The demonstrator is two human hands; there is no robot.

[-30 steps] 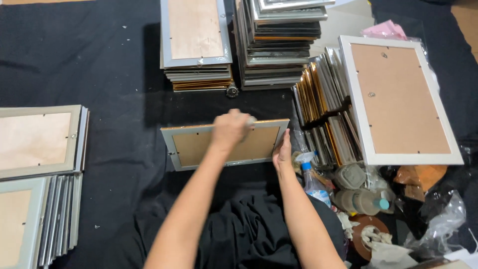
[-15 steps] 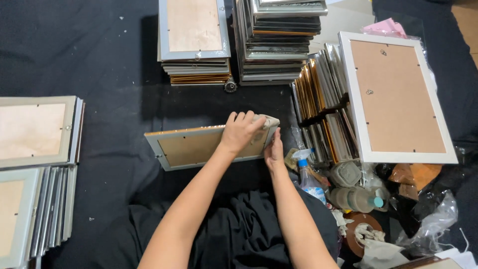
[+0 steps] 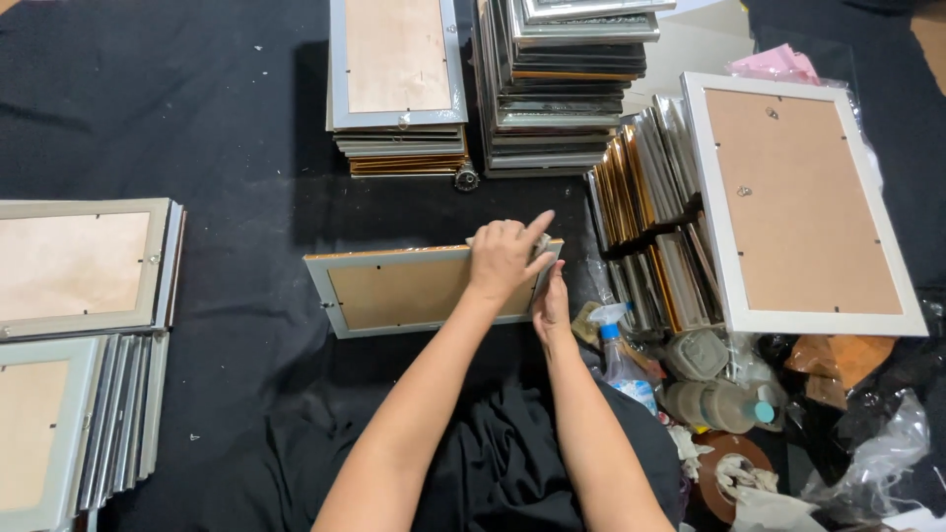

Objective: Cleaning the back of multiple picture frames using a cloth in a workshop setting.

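Head view: both hands, left hand [image 3: 505,258] and right hand [image 3: 552,300], grip the picture frame [image 3: 399,292] lying back-up on black cloth [image 3: 227,148].

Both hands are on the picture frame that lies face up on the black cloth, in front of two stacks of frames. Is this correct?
Not quite. The picture frame lies face down: the head view shows its brown backing board, not a glass front. The rest holds: the left hand and right hand are on its right end, on the black cloth, with two stacks of frames beyond it.
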